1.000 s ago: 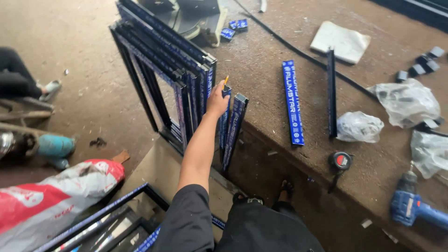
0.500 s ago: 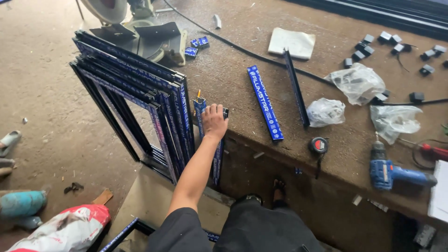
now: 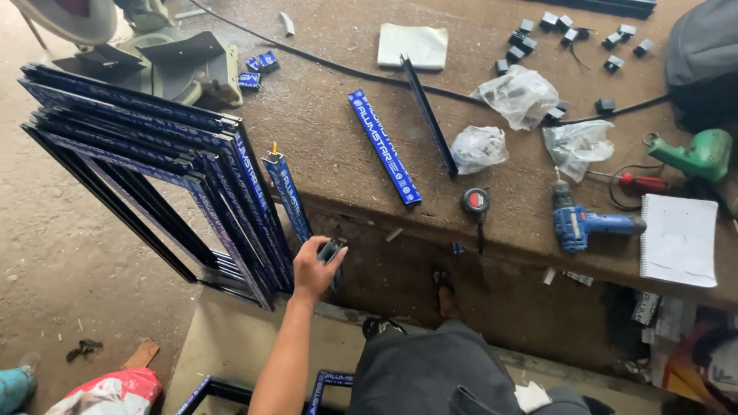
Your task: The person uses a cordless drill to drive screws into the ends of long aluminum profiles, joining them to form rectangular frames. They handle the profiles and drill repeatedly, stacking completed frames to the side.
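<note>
A dark metal corner piece sits pinched in the left hand, fingers closed around it, low beside the workbench edge. The right hand is out of sight, so its state cannot be told. Just above the hand, a short blue-wrapped profile leans upright against a stack of dark rectangular frames, which stand on the floor against the bench's left end and fill the space to the hand's left.

On the bench top, near the edge, lies another blue-wrapped strip with white lettering, and beside it a bare black bar. A round tape measure rests at the edge, with a blue cordless drill further right and a white notepad past that. Three crumpled clear plastic bags lie mid-bench, small black blocks are scattered behind them, and a green power tool sits at the far right. A black cable crosses the top.
</note>
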